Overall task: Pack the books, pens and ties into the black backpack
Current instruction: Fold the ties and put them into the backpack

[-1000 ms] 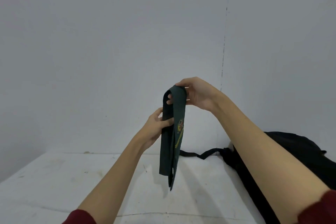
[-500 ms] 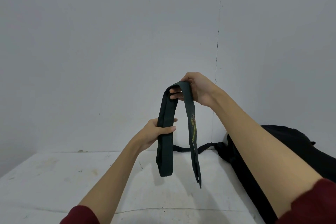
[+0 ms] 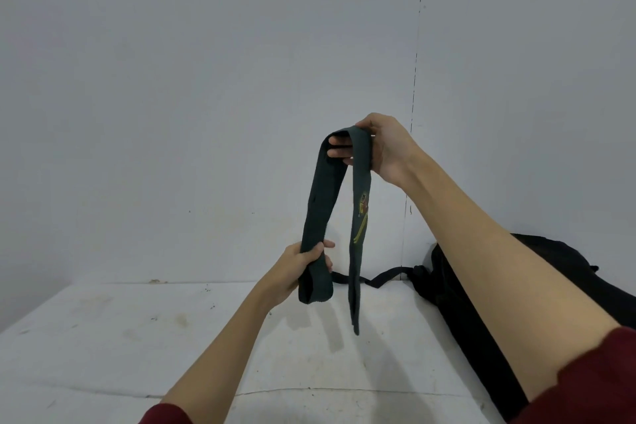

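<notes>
While the dark green tie [image 3: 321, 203] hung draped over the fingers [image 3: 339, 151] of the raised right hand [image 3: 382, 151], whose thumb pinched it at the fold, the left hand [image 3: 299, 270] gripped the shorter strand lower down; the longer strand, bearing an embroidered crest [image 3: 362, 210], dangled free above the white table [image 3: 172, 348]; the black backpack [image 3: 481, 303] lay on the table at the right, its strap [image 3: 382, 277] trailing leftward.

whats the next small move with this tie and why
Probably bring the left hand up toward the right hand to fold the dark green tie shorter. It is draped over the right hand's fingers with both ends hanging above the white table, too long and loose to tuck neatly into the black backpack lying on the right.
</notes>
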The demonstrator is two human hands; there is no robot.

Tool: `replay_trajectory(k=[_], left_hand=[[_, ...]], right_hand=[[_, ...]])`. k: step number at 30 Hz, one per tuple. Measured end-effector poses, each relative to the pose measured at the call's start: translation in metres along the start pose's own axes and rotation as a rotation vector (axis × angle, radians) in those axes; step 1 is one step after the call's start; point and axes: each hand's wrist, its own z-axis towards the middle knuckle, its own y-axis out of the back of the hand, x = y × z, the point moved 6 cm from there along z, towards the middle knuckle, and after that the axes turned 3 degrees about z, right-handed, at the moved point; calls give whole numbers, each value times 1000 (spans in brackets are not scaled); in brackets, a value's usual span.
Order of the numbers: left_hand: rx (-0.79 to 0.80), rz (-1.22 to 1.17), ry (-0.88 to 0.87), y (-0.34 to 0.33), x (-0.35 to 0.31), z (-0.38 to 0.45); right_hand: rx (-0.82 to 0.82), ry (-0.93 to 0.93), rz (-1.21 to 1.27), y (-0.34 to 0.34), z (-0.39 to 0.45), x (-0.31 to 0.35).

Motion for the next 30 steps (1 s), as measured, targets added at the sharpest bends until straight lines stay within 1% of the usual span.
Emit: replay_trajectory(k=[3,5,12,14,16,17,20,21,24,27,28,30], left_hand=[[33,219,18,-3,9,-4],[49,223,56,-6,18,-5],[81,40,163,-26,40,-1],[62,-115,194,-32,43,0],[54,-234,180,-37,42,2],[43,-201,158,-37,41,4],[18,21,88,-36,36,8],[10,59,86,-35,35,9],[61,61,140,-37,33,11],[133,156,196,-38,26,13],[120,209,196,-36,20,14],[34,296,146,-27,7,23]], right_hand=[[-60,52,34,10,3,11],[-72,72,43,13,5,16],[-48,87,118,4,6,15],[-49,107,119,6,7,19],[-57,127,123,9,7,22],[-63,135,122,12,6,24],[-90,154,110,17,6,31],[-100,156,108,18,6,33],[-128,153,101,20,6,34],[-124,154,84,19,6,29],[-113,151,77,18,6,28],[-85,141,54,15,5,28]])
